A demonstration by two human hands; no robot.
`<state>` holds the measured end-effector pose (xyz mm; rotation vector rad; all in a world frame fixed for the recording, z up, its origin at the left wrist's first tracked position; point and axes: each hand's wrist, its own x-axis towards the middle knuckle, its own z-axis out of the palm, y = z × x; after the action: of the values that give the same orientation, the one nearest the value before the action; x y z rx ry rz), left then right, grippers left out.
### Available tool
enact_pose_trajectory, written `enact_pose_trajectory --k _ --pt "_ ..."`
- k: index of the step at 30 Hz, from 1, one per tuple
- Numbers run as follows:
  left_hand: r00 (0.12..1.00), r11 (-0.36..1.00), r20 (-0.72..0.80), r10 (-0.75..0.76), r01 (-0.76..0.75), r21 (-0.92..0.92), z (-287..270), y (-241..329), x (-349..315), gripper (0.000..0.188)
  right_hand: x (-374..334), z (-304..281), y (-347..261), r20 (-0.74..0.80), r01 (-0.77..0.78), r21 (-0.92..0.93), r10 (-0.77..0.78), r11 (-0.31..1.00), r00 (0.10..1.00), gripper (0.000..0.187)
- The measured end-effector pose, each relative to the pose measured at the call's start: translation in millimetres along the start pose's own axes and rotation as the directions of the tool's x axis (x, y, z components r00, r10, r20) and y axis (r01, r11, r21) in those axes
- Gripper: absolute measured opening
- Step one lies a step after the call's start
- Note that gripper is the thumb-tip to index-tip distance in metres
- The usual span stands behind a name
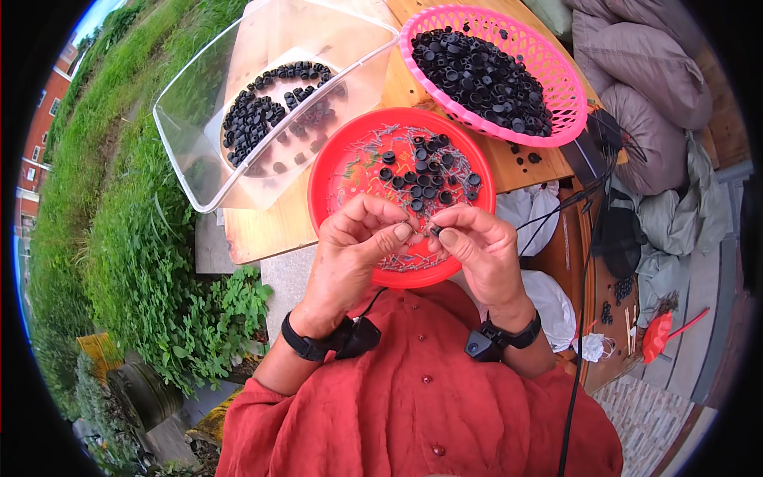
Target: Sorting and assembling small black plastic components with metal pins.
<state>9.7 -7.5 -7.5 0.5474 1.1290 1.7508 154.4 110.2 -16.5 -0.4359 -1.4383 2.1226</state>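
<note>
Above the near half of a red round tray [322,171], my two hands are close together with their fingertips almost meeting. My left hand [358,238] pinches a small thin metal piece, too small to tell whether it is a screw or a pin. Between the thumb and forefinger of my right hand [483,246] is a small black cap [435,230]. Beneath them, the tray holds many thin grey metal pieces [393,261] and a loose cluster of black caps [425,179].
A clear plastic bin [187,171] with black caps stands at the far left of the wooden table [274,226]. At the far right, a pink basket [568,99] is heaped with black caps. Black cables [584,238] hang along the right side.
</note>
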Motion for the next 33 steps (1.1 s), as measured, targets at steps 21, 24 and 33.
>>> enact_pose_trajectory --k 21,24,33 --pt "0.902 0.727 0.163 0.4 -0.421 0.542 4.5 -3.2 -1.2 0.017 -3.5 7.5 2.2 0.075 0.314 -0.537 -0.326 0.783 0.942 0.019" --pt "0.871 0.641 0.203 0.447 -0.471 0.606 5.0 -2.5 -0.8 0.018 -4.3 7.7 1.4 0.078 0.318 -0.565 -0.335 0.761 0.939 0.019" --pt "0.859 0.597 0.227 0.46 -0.488 0.637 6.5 -0.4 -4.8 0.016 -8.8 10.4 0.1 0.03 0.264 -0.543 -0.296 0.797 0.955 0.016"
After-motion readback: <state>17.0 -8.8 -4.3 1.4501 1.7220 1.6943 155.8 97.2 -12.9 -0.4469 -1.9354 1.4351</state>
